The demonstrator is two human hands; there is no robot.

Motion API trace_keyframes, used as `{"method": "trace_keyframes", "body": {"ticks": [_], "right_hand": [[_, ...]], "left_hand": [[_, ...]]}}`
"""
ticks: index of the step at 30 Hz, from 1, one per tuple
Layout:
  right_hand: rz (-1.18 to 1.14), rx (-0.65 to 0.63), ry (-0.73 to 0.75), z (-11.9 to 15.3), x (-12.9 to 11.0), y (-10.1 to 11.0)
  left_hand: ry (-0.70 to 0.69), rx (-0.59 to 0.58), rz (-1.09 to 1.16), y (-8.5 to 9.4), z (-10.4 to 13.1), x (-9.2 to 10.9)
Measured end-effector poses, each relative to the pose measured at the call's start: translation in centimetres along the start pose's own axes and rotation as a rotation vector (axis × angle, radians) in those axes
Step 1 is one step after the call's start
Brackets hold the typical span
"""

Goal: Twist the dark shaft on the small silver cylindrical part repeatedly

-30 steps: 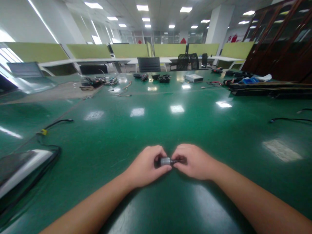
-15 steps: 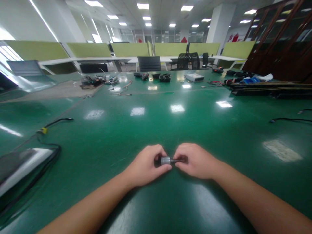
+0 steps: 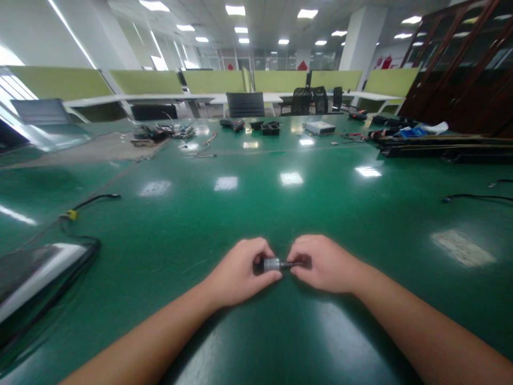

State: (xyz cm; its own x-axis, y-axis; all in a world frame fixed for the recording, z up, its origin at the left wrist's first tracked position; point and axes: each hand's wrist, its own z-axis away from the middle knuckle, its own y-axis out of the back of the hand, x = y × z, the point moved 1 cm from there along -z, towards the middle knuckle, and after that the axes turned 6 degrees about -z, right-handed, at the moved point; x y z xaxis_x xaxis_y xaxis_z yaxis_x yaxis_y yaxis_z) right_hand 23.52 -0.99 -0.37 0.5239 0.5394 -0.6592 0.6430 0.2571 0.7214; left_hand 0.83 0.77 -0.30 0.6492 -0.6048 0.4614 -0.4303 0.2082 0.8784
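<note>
Between my two hands lies a small cylindrical object [image 3: 272, 264], with a dark left end, a silvery middle and a thin dark shaft running to the right; its exact kind is not clear. My left hand [image 3: 242, 271] is closed around the dark end, thumb and fingers against the silvery part. At the shaft, my right hand [image 3: 321, 264] pinches with its fingertips, which partly hide the far end. Both hands are low over the green table [image 3: 256, 214], near its front.
On the left are a grey-white device [image 3: 44, 275] and a black cable [image 3: 96, 199]. Farther back stand a heap of electronic parts [image 3: 164, 132], a power drill [image 3: 232, 125] and a pale box [image 3: 319, 127]. Dark strips [image 3: 436, 145] are stacked at the right, beyond another cable [image 3: 476, 197].
My right hand has shifted very slightly to the right along the shaft, so a little more of it shows. My left hand has stayed in place.
</note>
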Motion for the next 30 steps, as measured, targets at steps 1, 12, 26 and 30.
{"method": "trace_keyframes", "body": {"ticks": [1,12,26,30], "right_hand": [[0.000,0.000,-0.001,0.0,0.0,0.0],[0.000,-0.009,-0.020,0.2,0.1,0.3],[0.004,-0.044,-0.073,0.4,0.6,1.3],[-0.033,-0.069,-0.128,0.7,1.2,2.1]], "left_hand": [[-0.002,0.002,0.000,0.0,0.0,0.0],[-0.006,0.009,0.011,0.0,0.0,-0.1],[-0.019,-0.011,0.013,0.2,0.0,0.0],[-0.017,-0.010,0.013,0.2,0.0,0.0]]}}
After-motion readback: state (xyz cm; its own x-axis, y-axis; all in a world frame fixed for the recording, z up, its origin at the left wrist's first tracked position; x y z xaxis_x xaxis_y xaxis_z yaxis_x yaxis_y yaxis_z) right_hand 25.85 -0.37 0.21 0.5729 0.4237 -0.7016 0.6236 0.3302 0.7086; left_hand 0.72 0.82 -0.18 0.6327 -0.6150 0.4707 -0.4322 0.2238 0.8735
